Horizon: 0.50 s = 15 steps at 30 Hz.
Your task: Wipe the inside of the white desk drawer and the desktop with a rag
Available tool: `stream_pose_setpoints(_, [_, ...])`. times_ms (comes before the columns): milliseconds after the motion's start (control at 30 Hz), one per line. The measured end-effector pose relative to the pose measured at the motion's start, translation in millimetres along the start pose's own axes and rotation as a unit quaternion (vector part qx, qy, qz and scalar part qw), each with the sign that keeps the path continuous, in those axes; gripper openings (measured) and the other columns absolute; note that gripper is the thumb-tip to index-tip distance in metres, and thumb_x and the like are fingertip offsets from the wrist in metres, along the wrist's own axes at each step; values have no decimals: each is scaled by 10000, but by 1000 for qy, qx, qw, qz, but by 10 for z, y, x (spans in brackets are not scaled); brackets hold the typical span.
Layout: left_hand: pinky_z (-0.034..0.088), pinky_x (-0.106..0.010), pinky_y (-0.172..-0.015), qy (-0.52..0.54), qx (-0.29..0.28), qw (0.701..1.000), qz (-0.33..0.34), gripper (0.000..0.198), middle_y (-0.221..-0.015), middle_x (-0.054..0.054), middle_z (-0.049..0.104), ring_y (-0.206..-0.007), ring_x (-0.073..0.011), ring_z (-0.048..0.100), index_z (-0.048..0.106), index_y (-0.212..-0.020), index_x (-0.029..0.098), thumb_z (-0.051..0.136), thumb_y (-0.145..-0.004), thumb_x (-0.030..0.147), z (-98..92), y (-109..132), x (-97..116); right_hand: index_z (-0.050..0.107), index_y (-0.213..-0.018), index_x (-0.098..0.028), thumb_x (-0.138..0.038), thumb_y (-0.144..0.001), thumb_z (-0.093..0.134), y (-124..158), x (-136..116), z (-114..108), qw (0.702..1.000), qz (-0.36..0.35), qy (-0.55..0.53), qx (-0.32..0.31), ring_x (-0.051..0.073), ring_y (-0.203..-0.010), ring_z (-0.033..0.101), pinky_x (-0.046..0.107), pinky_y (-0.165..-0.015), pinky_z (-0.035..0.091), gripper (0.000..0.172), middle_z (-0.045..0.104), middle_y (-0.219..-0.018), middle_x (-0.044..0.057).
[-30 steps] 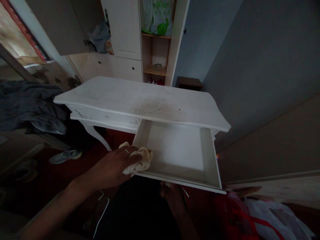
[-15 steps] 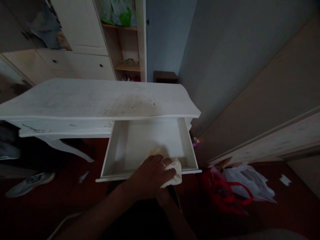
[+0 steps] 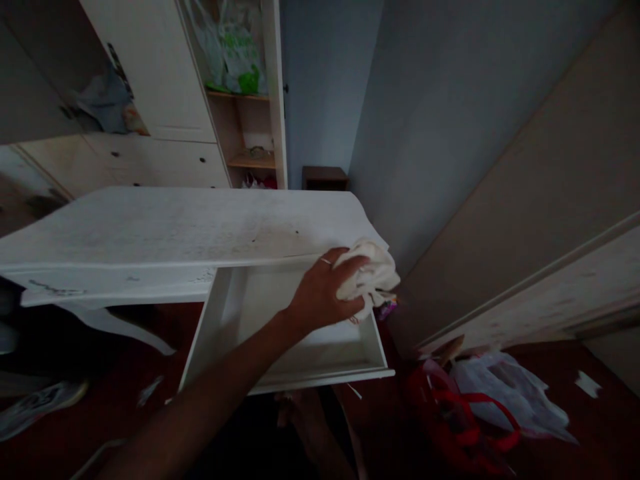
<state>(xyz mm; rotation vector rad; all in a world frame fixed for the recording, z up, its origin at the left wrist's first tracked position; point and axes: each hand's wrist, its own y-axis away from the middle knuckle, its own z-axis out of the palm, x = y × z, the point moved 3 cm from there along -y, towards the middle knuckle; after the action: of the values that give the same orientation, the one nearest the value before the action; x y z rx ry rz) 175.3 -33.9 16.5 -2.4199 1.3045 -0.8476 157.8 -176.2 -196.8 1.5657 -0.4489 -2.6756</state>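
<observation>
My left hand (image 3: 330,287) is closed around a bunched whitish cloth (image 3: 370,273), above the right side of an open drawer (image 3: 280,385). The cloth hangs in loose folds past my fingers, close to the front right corner of the white desk (image 3: 200,217). Below the drawer's front, in deep shade, my right hand (image 3: 299,408) has its fingers curled in. What it holds, if anything, cannot be made out. The part of the drawer floor in sight is pale, and my left forearm hides the rest. Greyish smudges and two small dark specks mark the desktop.
A wardrobe (image 3: 160,157) with shelves holding plastic bags (image 3: 237,53) stands behind the desk. Walls close in on the right. On the dark red floor lie a red bag (image 3: 445,413), a white plastic bag (image 3: 510,387) and a shoe (image 3: 43,407).
My left hand has lifted the cloth from the drawer's front edge, up and to the right. My right hand has parted from it and is lower, beneath the drawer front. The view has tilted upward.
</observation>
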Motion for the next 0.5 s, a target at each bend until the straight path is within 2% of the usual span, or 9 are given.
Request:
stream_pose_setpoints(67, [442, -424, -1105, -34, 83, 996, -13, 655, -1436, -114, 479, -1322, -283, 475, 489, -1413, 220, 653, -791, 348, -336, -222, -162, 616, -1219, -176, -350, -954, 633, -31, -37, 35, 1000, -10, 4, -9, 217, -989, 663, 401, -815, 591, 318, 651, -1199, 81])
stream_pose_setpoints(100, [437, -425, -1106, -59, 105, 993, -17, 658, -1437, -111, 473, -1331, -289, 462, 480, -1418, 212, 645, -796, 352, -485, -331, -253, 616, -1219, -179, -347, -954, 633, -41, -51, 48, 1000, -14, 7, -14, 215, -989, 663, 400, -813, 591, 313, 651, -1200, 82])
stream_pose_setpoints(167, [425, -437, -1111, -99, 131, 986, -39, 663, -1455, -92, 460, -1336, -290, 454, 453, -1438, 232, 627, -809, 352, -722, -525, -479, 620, -1212, -182, -347, -953, 635, -50, -68, 62, 999, -21, 12, -22, 217, -990, 663, 395, -810, 591, 307, 653, -1197, 79])
stream_pose_setpoints(233, [427, -441, -1104, -125, 135, 981, -67, 693, -1475, -101, 443, -1319, -290, 470, 430, -1454, 231, 636, -802, 340, -853, -656, -758, 623, -1208, -189, -347, -956, 631, -55, -72, 65, 999, -24, 18, -31, 216, -993, 662, 391, -810, 590, 298, 653, -1197, 77])
stream_pose_setpoints(300, [450, -446, -1073, -151, 108, 976, -111, 738, -1473, -134, 443, -1284, -309, 502, 415, -1468, 214, 662, -784, 344, -870, -704, -1079, 624, -1209, -192, -349, -958, 626, -59, -66, 61, 999, -25, 24, -41, 216, -996, 661, 394, -817, 589, 296, 652, -1202, 78])
stream_pose_setpoints(400, [488, -502, -992, -183, 40, 957, -223, 828, -1460, -214, 445, -1262, -378, 522, 335, -1516, 178, 671, -793, 401, -767, -608, -1592, 630, -1206, -197, -349, -953, 632, -65, -39, 46, 998, -22, 31, -55, 227, -1013, 655, 407, -831, 587, 295, 650, -1217, 79])
stream_pose_setpoints(467, [466, -528, -1007, -173, 13, 947, -269, 946, -1486, -297, 392, -1290, -417, 502, 248, -1535, 89, 657, -806, 530, -694, -479, -1883, 632, -1202, -204, -346, -953, 634, -65, -5, 25, 997, -16, 35, -61, 225, -1010, 656, 402, -823, 588, 287, 652, -1218, 80])
stream_pose_setpoints(500, [441, -542, -1032, -164, 17, 946, -280, 996, -1485, -337, 376, -1316, -429, 478, 204, -1530, 31, 607, -829, 611, -681, -411, -2005, 631, -1199, -201, -345, -954, 633, -64, 20, 10, 997, -12, 37, -62, 217, -996, 659, 394, -810, 590, 284, 656, -1209, 81])
